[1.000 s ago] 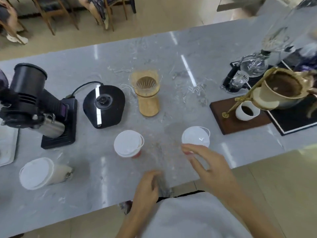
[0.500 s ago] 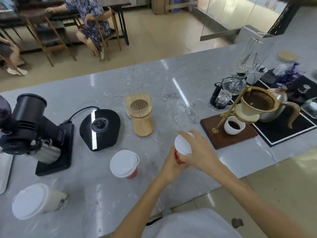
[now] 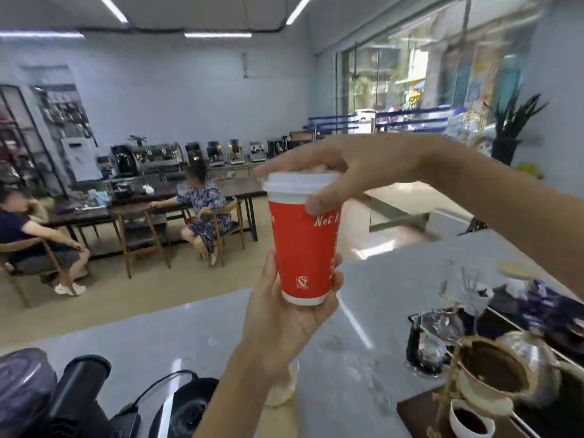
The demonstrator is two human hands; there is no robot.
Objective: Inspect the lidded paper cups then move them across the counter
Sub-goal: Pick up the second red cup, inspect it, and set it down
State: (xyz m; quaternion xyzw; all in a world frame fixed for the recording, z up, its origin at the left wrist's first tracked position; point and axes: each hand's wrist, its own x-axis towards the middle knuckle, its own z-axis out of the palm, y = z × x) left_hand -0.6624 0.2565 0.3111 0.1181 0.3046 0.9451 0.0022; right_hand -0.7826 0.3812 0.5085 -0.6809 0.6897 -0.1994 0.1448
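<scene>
- The room is a big coffee shop with a row of coffee machines (image 3: pixel 196 154) along the far wall and people sitting on wooden chairs at dark tables far to the left.
- A wide grey stone counter (image 3: pixel 373 298) runs across the near part of the scene, below the hands.
- On the near right of the counter sits a brown dripper full of coffee grounds (image 3: pixel 493 373), with a small white cup (image 3: pixel 471 423) under it.
- The red paper cup (image 3: pixel 303 245) is not on the counter. It is held up in the air, upright, in the middle of the scene.
- The left hand (image 3: pixel 284 320) cups the bottom of the cup, with fingers curled around its lower wall.
- The right hand (image 3: pixel 347 165) wraps over the top, with fingers on the white lid (image 3: pixel 300 183) and the thumb on the cup's side just under the rim.
- The cup looks light, and its paper wall is probably thin, so a hard squeeze could dent it.
- The lid may pop off, so I think holding the bottom and the top together is the safe way.
- I cannot tell if there is a drink inside.
</scene>
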